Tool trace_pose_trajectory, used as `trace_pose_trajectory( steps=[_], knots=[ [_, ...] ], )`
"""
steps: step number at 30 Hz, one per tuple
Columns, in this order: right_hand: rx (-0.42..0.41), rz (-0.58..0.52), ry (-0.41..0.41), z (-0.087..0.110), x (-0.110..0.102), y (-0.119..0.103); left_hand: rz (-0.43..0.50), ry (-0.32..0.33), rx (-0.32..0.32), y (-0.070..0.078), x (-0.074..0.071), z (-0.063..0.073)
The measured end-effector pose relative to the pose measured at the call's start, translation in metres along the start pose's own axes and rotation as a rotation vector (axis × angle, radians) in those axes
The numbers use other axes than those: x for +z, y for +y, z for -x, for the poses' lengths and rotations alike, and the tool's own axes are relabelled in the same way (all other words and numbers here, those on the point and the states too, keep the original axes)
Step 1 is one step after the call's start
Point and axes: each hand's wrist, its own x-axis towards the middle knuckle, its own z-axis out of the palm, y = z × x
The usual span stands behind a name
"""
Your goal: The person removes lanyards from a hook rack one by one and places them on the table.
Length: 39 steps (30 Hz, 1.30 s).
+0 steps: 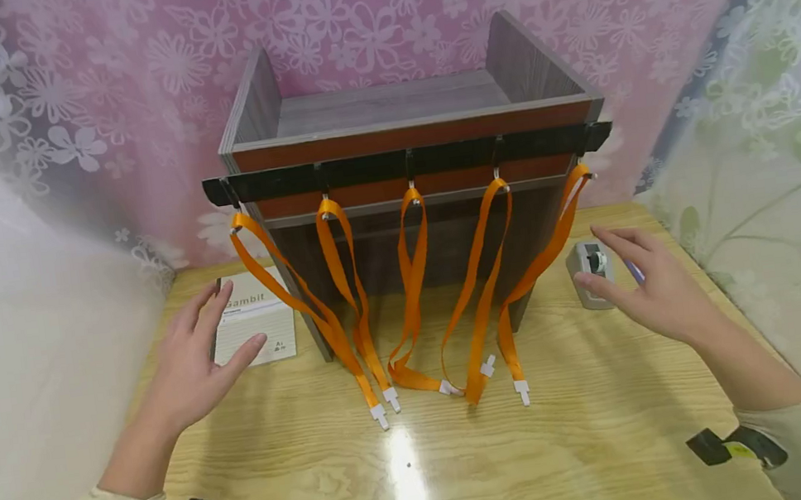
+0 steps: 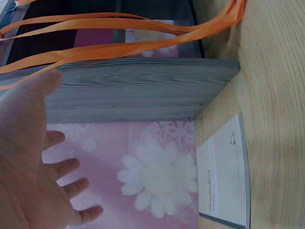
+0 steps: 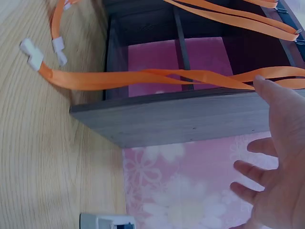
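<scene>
Several orange lanyards (image 1: 343,349) with white clips hang from hooks on a black strip (image 1: 364,171) across the front of a grey wooden shelf unit (image 1: 390,105). My left hand (image 1: 193,363) is held up on the left with fingers spread, its palm toward the shelf. It holds nothing and overlaps a lined notebook (image 1: 261,334) in the head view. On the other side, my right hand (image 1: 657,293) is raised likewise, fingers apart and nothing in it. Close to its thumb in the head view is a small grey tape dispenser (image 1: 594,297).
A purple pen (image 1: 634,271) shows partly behind the right hand. The shelf unit stands on a wood-grain table (image 1: 308,478), against a pink flowered backdrop (image 1: 357,22). Pale curtain-like sheets (image 1: 25,313) close off both sides. Lanyard ends trail down at the table's middle.
</scene>
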Motion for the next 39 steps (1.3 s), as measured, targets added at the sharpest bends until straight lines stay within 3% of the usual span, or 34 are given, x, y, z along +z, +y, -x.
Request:
trace_pose_trajectory(
  steps=[7,12,22,28,33,39],
  knots=[
    [-0.031,-0.074,0.201,-0.008,0.011,-0.008,0.101,0.067,0.034,-0.001,0.012,-0.015],
    [-0.035,-0.147,0.243,-0.009,0.016,-0.014,0.181,0.086,-0.002,0.000,0.019,-0.020],
    [-0.045,-0.297,0.340,-0.017,0.023,-0.026,0.374,0.185,-0.051,0.019,0.027,-0.032],
    [-0.072,-0.425,0.389,-0.018,0.028,-0.036,0.500,0.188,-0.120,0.027,0.031,-0.034],
    [-0.106,-0.425,0.446,-0.018,0.033,-0.044,0.556,0.222,-0.159,0.032,0.035,-0.036],
    [-0.040,-0.373,0.538,-0.017,0.039,-0.056,0.583,0.277,-0.191,0.036,0.041,-0.039]
  ],
)
